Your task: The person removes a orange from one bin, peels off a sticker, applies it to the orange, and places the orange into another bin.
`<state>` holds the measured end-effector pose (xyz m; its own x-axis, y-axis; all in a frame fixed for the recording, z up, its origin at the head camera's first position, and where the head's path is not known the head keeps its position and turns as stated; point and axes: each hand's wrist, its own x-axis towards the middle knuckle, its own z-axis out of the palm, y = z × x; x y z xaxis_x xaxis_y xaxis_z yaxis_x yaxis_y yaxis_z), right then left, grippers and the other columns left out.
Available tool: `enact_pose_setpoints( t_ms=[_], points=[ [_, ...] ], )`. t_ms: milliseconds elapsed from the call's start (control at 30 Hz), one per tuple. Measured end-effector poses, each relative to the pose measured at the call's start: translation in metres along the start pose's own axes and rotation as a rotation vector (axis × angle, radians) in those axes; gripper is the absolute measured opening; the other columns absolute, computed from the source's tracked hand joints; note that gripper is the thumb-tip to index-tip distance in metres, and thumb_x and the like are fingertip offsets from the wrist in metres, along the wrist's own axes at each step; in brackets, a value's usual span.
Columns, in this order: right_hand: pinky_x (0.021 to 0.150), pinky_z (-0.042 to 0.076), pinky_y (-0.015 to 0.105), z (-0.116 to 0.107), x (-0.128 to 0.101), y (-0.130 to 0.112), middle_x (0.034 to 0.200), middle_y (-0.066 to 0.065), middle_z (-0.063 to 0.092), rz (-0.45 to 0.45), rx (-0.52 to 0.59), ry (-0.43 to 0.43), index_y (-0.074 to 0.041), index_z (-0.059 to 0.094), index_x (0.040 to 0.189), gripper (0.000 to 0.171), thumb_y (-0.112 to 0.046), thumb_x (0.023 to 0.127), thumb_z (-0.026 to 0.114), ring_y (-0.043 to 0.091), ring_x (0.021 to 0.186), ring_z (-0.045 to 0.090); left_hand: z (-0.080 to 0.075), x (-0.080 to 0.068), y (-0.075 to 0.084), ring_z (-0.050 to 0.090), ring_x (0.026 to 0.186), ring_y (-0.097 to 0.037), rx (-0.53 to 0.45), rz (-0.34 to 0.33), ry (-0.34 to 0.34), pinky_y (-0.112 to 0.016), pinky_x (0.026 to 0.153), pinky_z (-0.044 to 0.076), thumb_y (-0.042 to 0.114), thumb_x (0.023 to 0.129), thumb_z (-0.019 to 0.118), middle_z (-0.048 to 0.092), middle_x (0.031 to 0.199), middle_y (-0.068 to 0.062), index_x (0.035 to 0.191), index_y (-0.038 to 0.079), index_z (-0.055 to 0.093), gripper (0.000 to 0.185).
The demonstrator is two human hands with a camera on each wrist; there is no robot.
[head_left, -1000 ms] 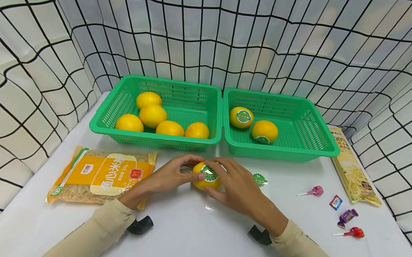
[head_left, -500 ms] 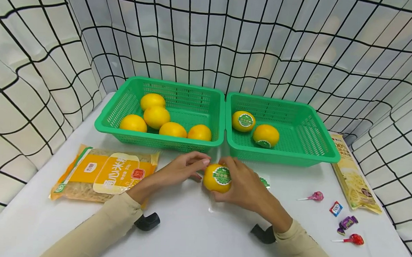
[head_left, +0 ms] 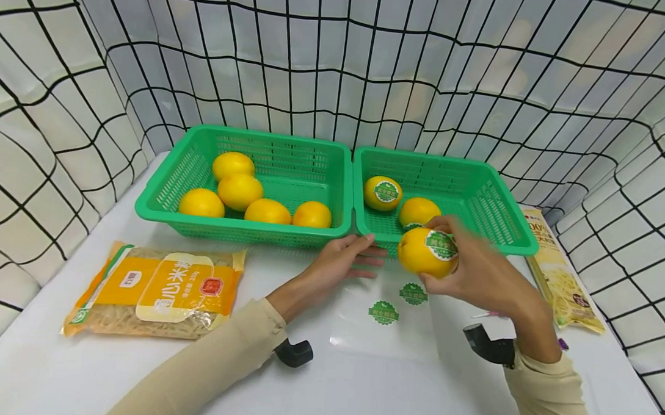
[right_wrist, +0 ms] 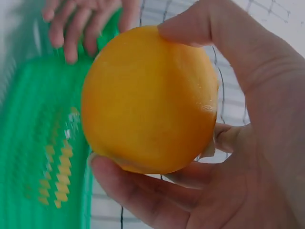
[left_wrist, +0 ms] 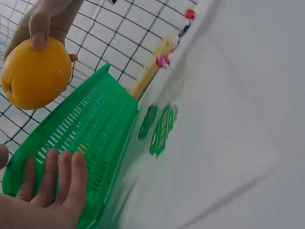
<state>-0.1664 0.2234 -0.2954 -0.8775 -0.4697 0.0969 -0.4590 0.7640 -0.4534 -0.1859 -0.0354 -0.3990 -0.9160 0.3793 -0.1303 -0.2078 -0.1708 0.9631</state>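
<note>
Above the right green plastic basket's [head_left: 508, 229] front rim, I see my right hand [head_left: 476, 270] has lifted the stickered yellow-orange citrus fruit [head_left: 427, 252] off the white table [head_left: 359, 379], gripping it. My left hand [head_left: 341, 263] has released it, fingers relaxed against the basket; two green round stickers [head_left: 384, 312] are now uncovered.

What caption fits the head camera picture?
Right hand holds a stickered orange by the right green basket.
</note>
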Motion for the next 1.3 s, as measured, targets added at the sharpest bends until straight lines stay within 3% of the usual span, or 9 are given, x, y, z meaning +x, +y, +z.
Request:
enact_pose_setpoints(
  t_ms=[133,267,500,600,767,933,1033,1133,1300],
  points=[
    [0.08,0.057,0.035,-0.024,0.009,0.017,0.139,0.017,0.06,-0.007,-0.034,0.045,-0.011,0.043,0.146,0.076,-0.026,0.085,0.086,0.026,0.098,0.063,0.003,0.002,-0.001,0.071,0.12,-0.03,-0.147,0.006,0.075,-0.041,0.099,0.061,0.032,0.11,0.06,0.072,0.133,-0.017,0.113,0.006,0.061,0.027],
    [0.076,0.056,0.031,-0.047,0.034,0.04,0.138,0.021,0.058,0.042,-0.043,-0.006,-0.007,0.04,0.147,0.078,-0.021,0.085,0.085,0.029,0.098,0.063,0.003,0.003,0.0,0.072,0.118,-0.028,-0.189,0.005,0.095,-0.041,0.099,0.061,0.028,0.109,0.063,0.074,0.131,-0.017,0.096,0.01,0.054,0.023],
    [0.078,0.054,0.046,-0.069,0.099,0.084,0.131,0.03,0.057,0.127,-0.144,-0.207,0.0,0.035,0.148,0.079,-0.019,0.087,0.082,0.034,0.093,0.06,0.0,0.005,0.001,0.072,0.118,-0.027,-0.191,-0.01,0.087,-0.041,0.099,0.061,0.027,0.108,0.064,0.073,0.133,-0.017,0.092,0.01,0.052,0.026],
    [0.079,0.054,0.051,-0.069,0.123,0.103,0.12,0.03,0.061,0.166,-0.192,-0.291,0.0,0.033,0.148,0.078,-0.024,0.091,0.081,0.036,0.091,0.06,0.0,0.004,0.001,0.072,0.118,-0.028,-0.194,-0.012,0.083,-0.041,0.099,0.061,0.025,0.108,0.065,0.072,0.133,-0.018,0.09,0.01,0.051,0.027],
    [0.079,0.058,0.051,-0.063,0.149,0.124,0.123,0.03,0.061,0.253,-0.214,-0.399,-0.004,0.033,0.149,0.074,-0.029,0.095,0.077,0.04,0.093,0.063,0.0,0.003,0.0,0.07,0.123,-0.032,-0.189,-0.006,0.062,-0.042,0.099,0.061,0.024,0.108,0.064,0.072,0.133,-0.019,0.09,0.008,0.053,0.027],
    [0.093,0.057,0.062,-0.056,0.162,0.133,0.142,0.039,0.048,0.341,-0.179,-0.462,-0.004,0.03,0.15,0.073,-0.03,0.098,0.074,0.051,0.107,0.064,-0.001,0.003,0.0,0.069,0.124,-0.034,-0.176,-0.003,0.046,-0.042,0.099,0.061,0.025,0.108,0.064,0.071,0.135,-0.019,0.091,0.005,0.053,0.028],
    [0.098,0.057,0.06,-0.053,0.163,0.135,0.148,0.039,0.04,0.393,-0.135,-0.497,-0.001,0.028,0.151,0.075,-0.028,0.098,0.073,0.051,0.113,0.063,-0.001,0.002,0.001,0.068,0.126,-0.035,-0.167,-0.004,0.035,-0.042,0.099,0.061,0.026,0.108,0.064,0.071,0.136,-0.019,0.091,0.005,0.053,0.029],
    [0.099,0.059,0.055,-0.05,0.163,0.138,0.149,0.038,0.035,0.408,-0.089,-0.519,0.002,0.025,0.152,0.076,-0.024,0.098,0.072,0.049,0.117,0.061,-0.002,0.002,0.001,0.066,0.128,-0.037,-0.158,-0.006,0.031,-0.042,0.099,0.061,0.026,0.108,0.064,0.071,0.135,-0.019,0.089,0.006,0.052,0.031],
    [0.103,0.057,0.057,-0.046,0.16,0.144,0.144,0.039,0.034,0.404,0.002,-0.509,0.004,0.02,0.153,0.074,-0.018,0.101,0.068,0.051,0.124,0.054,-0.002,0.001,0.001,0.065,0.129,-0.039,-0.159,-0.009,0.029,-0.042,0.099,0.061,0.025,0.108,0.064,0.071,0.136,-0.019,0.093,0.003,0.055,0.029]
  ],
)
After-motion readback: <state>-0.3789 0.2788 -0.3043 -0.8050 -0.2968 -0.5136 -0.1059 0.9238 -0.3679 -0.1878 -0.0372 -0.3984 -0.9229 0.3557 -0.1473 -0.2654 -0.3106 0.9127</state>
